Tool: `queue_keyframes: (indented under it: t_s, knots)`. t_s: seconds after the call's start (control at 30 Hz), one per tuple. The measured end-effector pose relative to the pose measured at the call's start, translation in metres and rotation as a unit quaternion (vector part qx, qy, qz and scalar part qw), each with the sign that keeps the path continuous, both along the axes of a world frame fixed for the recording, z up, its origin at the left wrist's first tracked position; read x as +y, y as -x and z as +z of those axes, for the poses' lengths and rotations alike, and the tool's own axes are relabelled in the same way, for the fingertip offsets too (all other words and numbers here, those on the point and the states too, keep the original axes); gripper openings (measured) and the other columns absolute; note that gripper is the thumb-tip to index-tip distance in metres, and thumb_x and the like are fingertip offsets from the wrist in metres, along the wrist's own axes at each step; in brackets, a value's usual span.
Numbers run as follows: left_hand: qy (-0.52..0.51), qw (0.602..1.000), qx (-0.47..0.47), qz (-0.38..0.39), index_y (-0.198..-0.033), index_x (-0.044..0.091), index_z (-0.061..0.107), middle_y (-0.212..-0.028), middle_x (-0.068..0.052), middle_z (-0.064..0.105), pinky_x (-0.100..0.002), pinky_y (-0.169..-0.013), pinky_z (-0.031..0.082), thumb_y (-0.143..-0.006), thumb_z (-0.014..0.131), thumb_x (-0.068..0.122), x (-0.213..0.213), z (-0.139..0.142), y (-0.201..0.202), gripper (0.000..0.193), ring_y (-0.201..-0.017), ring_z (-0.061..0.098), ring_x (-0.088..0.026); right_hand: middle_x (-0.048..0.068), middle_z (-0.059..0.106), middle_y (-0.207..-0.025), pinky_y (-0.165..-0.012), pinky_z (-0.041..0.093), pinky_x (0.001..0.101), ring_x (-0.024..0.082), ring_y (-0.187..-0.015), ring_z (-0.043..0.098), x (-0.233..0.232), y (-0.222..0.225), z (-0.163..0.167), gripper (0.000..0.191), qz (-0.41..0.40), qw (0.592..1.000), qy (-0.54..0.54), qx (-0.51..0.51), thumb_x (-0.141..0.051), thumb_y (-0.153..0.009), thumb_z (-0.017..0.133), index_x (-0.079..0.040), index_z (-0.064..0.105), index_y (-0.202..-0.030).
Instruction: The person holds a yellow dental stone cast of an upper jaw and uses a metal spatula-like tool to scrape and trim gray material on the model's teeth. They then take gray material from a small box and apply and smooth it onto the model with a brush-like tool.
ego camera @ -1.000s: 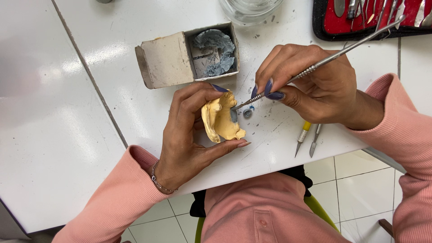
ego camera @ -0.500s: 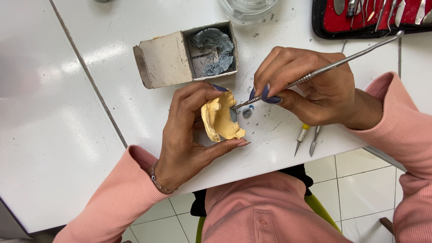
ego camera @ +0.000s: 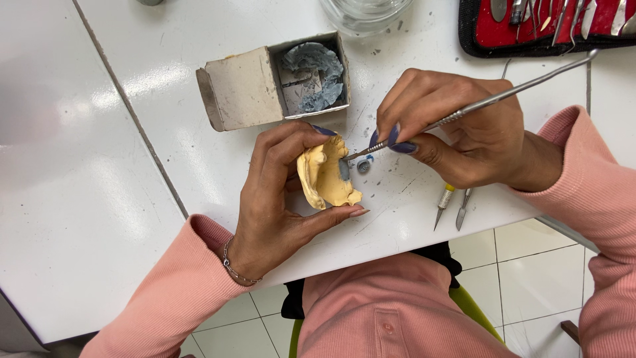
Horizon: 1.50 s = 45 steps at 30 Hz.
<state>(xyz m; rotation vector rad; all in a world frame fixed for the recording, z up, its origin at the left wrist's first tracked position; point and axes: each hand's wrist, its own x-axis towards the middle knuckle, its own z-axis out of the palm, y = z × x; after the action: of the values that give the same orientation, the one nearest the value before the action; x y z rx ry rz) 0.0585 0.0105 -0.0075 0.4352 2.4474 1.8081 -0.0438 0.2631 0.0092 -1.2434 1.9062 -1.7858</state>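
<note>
Your left hand is curled around the yellow plaster cast, thumb under its lower edge, fingers over the top; the cast sits tilted on edge just above the near edge of the white tabletop, roughly mid-width; a small blue-grey patch shows on its right face. Your right hand is pinched shut on the thin metal instrument, pen-style, thumb and forefinger near the working end; the tip touches the blue-grey patch on the cast; the shaft runs up and right toward the far right corner, its end just short of the red tool case. A small blob of blue-grey material lies on the tabletop just beside the tip, right of the cast. The open cardboard box sits just beyond your left hand, flap folded out to the left; crumpled blue-grey material fills its right compartment. Two small hand tools lie at the near edge under your right wrist, points toward you. A clear glass jar stands at the far edge, between the box and the tool case; the case holds a row of metal instruments, partly cut off by the frame.
</note>
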Motion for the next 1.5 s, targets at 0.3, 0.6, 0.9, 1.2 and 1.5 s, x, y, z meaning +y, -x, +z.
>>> queue_keyframes:
  t_s: [0.3,0.6,0.9,1.2,1.5]
  knots:
    - [0.0,1.0,-0.005,0.002,-0.143,0.009,0.045,-0.141,-0.011,0.046,-0.029,-0.101,0.067,-0.079,0.095,0.026,0.0,0.0015,0.0003,0.083,-0.127,0.066,-0.02,0.014,0.069,-0.097,-0.078,0.062,0.035,0.026,-0.093,0.073,-0.0015,-0.0003,0.0017,0.021,-0.001,0.999,-0.015,0.044,0.002,-0.092,0.071,-0.002,0.055,-0.106]
    - [-0.006,1.0,-0.007,0.0,-0.143,0.009,0.044,-0.141,-0.01,0.045,-0.029,-0.103,0.066,-0.08,0.095,0.025,-0.0004,0.0012,-0.0002,0.082,-0.128,0.065,-0.019,0.014,0.07,-0.096,-0.077,0.063,0.0348,0.027,-0.094,0.073,0.0013,-0.0024,0.0,0.021,-0.007,0.998,-0.019,0.052,0.003,-0.091,0.072,-0.002,0.057,-0.105]
    - [-0.001,1.0,-0.003,0.0,-0.143,0.01,0.044,-0.141,-0.01,0.045,-0.028,-0.103,0.068,-0.079,0.095,0.026,-0.0007,0.0011,0.0001,0.083,-0.127,0.065,-0.019,0.014,0.069,-0.097,-0.079,0.064,0.0356,0.027,-0.094,0.073,0.0014,-0.0004,-0.0004,0.019,0.008,0.999,-0.002,0.031,0.001,-0.09,0.07,-0.003,0.057,-0.105]
    - [0.004,1.0,-0.002,0.001,-0.143,0.009,0.044,-0.14,-0.01,0.046,-0.025,-0.097,0.071,-0.079,0.095,0.026,-0.0018,0.0001,0.0005,0.084,-0.123,0.066,-0.017,0.014,0.068,-0.097,-0.077,0.062,0.0341,0.026,-0.093,0.072,0.0009,-0.0004,0.002,0.019,-0.004,0.998,-0.006,0.063,0.001,-0.093,0.069,-0.002,0.055,-0.105]
    - [-0.013,1.0,0.001,0.017,-0.146,0.007,0.043,-0.138,-0.011,0.045,-0.028,-0.103,0.065,-0.079,0.098,0.021,-0.003,0.0013,-0.0025,0.088,-0.128,0.061,-0.019,0.014,0.069,-0.105,-0.083,0.064,0.0296,0.02,-0.095,0.072,0.0066,-0.0029,0.0014,0.019,-0.067,0.994,0.046,-0.076,-0.011,-0.105,0.064,-0.006,0.049,-0.115]
